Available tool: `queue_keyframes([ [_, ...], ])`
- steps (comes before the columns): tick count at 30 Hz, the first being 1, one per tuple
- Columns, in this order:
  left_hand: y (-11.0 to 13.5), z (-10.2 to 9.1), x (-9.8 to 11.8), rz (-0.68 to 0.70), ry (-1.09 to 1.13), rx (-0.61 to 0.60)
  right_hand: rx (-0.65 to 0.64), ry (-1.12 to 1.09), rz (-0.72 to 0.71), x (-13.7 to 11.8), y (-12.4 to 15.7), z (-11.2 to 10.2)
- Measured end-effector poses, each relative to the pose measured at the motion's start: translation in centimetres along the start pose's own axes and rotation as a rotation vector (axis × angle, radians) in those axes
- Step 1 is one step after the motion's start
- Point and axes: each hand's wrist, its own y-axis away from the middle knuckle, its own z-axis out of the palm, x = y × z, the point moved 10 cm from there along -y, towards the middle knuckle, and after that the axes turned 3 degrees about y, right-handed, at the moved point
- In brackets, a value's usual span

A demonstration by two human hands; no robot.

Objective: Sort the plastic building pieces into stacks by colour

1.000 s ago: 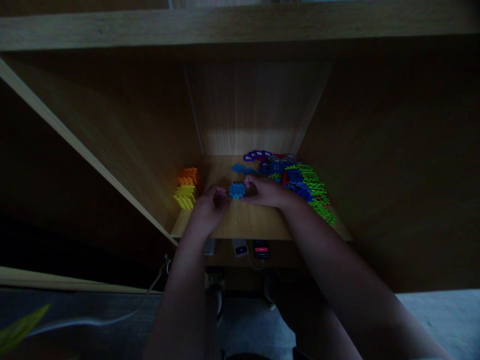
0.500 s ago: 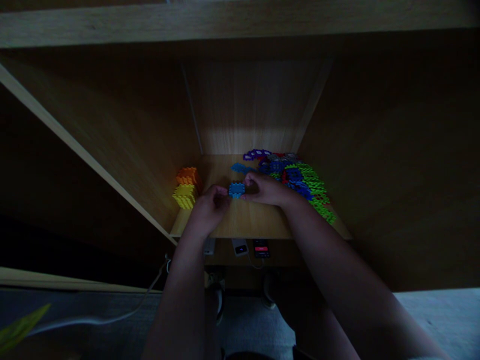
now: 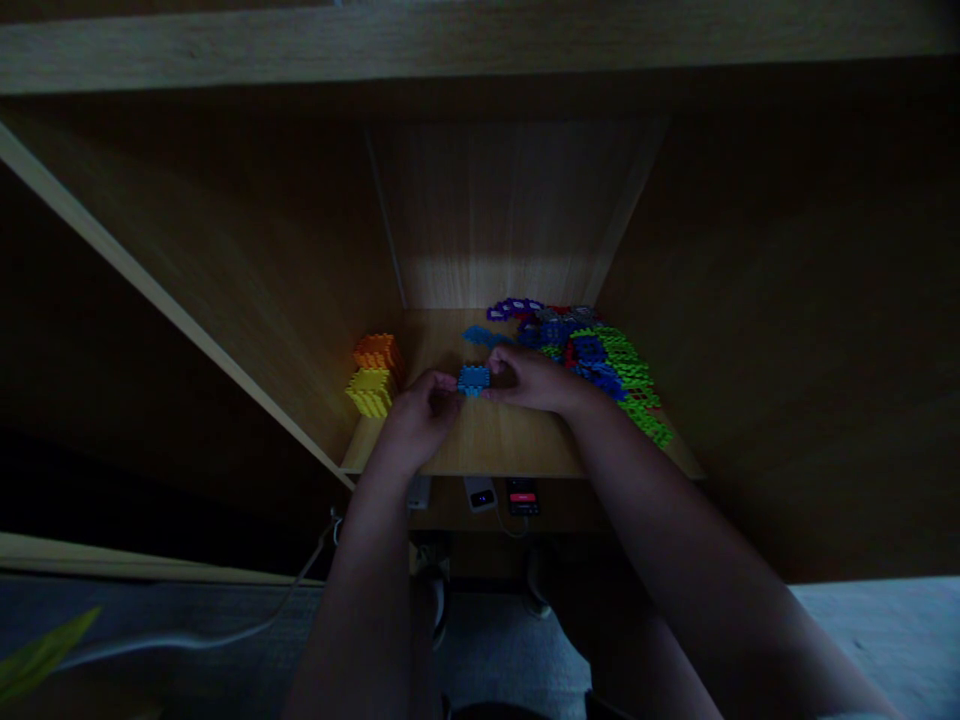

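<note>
Between my hands, a small stack of light blue interlocking plastic tiles (image 3: 473, 378) sits low over the wooden shelf board (image 3: 480, 440). My left hand (image 3: 425, 415) pinches its left edge with bent fingers. On the opposite edge my right hand (image 3: 529, 377) is closed, thumb and fingers at the tile's corners. Whether the stack rests on the board or is held just above it, I cannot tell. Behind my right hand lie more light blue tiles (image 3: 482, 335), partly hidden by its fingers.
At left stand an orange tile stack (image 3: 377, 350) and a yellow tile stack (image 3: 370, 390). A loose heap of green tiles (image 3: 626, 365), dark blue tiles (image 3: 589, 348) and purple tiles (image 3: 515, 307) lies at right. Below are a phone (image 3: 523, 496) and a power bank (image 3: 480, 494). Cabinet walls flank both arms.
</note>
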Motion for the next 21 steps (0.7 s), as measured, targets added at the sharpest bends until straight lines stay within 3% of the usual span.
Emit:
queue_keyframes([
  [21,-0.01,-0.14,-0.11,0.011,0.007,0.007,-0.015,-0.014,0.002,-0.26,0.06,0.01],
])
